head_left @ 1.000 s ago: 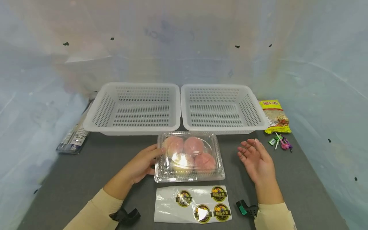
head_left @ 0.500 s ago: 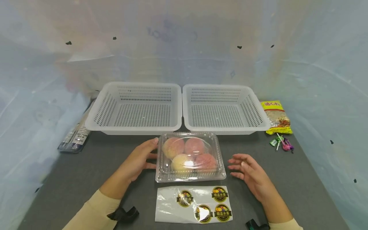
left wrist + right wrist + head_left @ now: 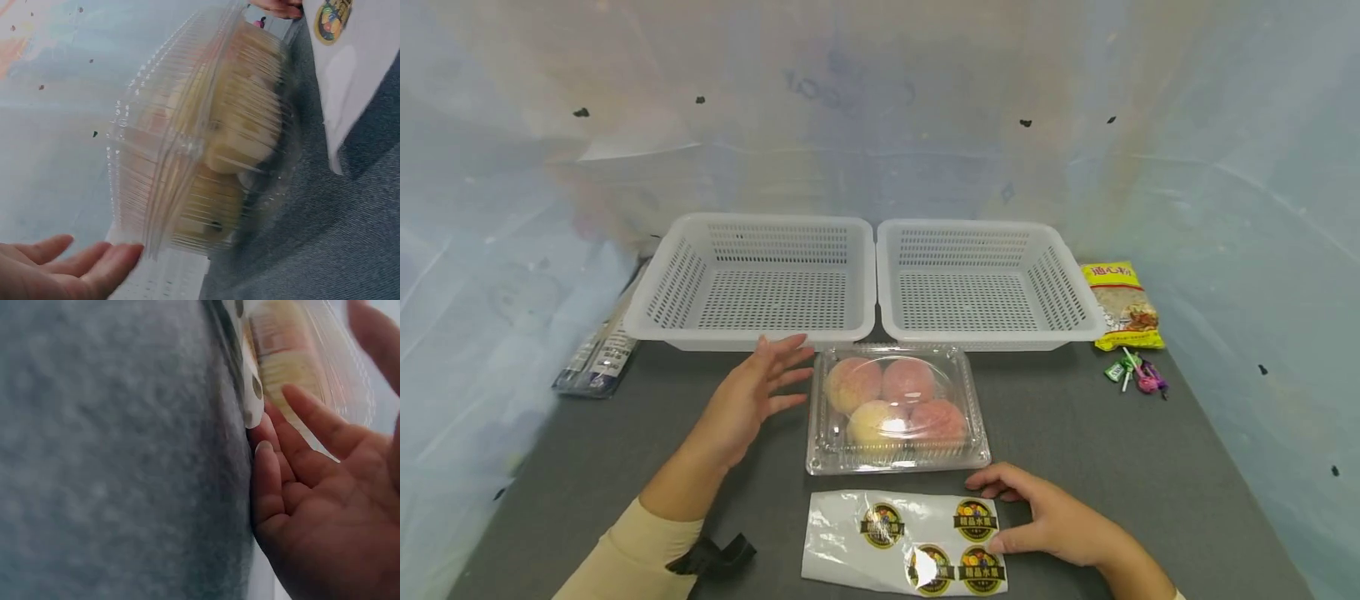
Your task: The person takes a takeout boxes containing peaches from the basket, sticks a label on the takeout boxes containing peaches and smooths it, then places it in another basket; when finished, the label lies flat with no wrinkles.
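A clear plastic clamshell box (image 3: 898, 408) with several peaches (image 3: 244, 137) inside lies with its lid down at the middle of the table. To its left my left hand (image 3: 741, 400) is spread, its fingertips just beside the box's side. In front of the box is a white sheet (image 3: 842, 550) bearing round fruit stickers (image 3: 882, 525). My right hand (image 3: 1052, 521) is at the sheet's right end, thumb at the edge by the stickers. In the right wrist view its bent fingers (image 3: 269, 481) rest low on the table, fingertips at the sheet's edge, thumb held apart.
Two white plastic baskets (image 3: 775, 342) (image 3: 992, 340) stand side by side behind the box. A yellow food packet (image 3: 1123, 308) and several wrapped lollipops (image 3: 1138, 373) lie at the right. A dark package (image 3: 598, 362) is at the left, and pale sheeting (image 3: 850, 108) encloses the table.
My left hand has let go of the clamshell box and moved slightly back and left. My right hand has come down toward me to the sheet's right end, and the sheet has shifted slightly.
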